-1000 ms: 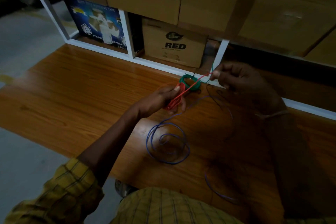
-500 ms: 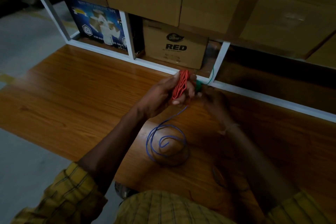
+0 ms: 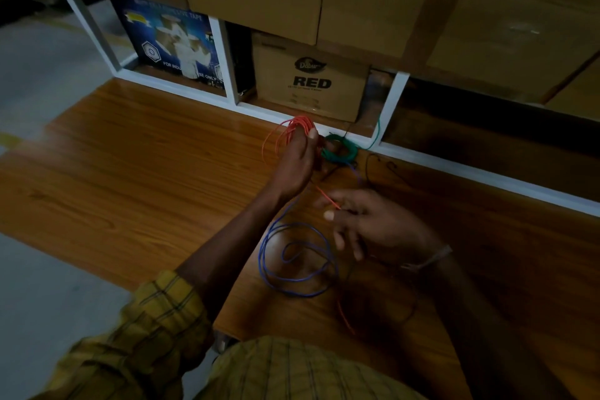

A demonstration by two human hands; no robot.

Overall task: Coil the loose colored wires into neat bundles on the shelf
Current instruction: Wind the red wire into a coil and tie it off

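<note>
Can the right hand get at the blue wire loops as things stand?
Probably yes. The right hand sits just beside the blue wire loops with nothing between, but it is pinching the red wire and would have to drop that first.

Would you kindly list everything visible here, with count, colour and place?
red wire coil: one, red-orange, in the left hand, tail running to the right hand
green wire coil: one, green, by the white shelf frame
blue wire: one, blue, loose loops on the wooden board
wooden board: one, brown
cardboard boxes: several, tan, behind the frame
blue printed box: one, far left
left hand: grips the red coil
right hand: pinches the red tail
</note>
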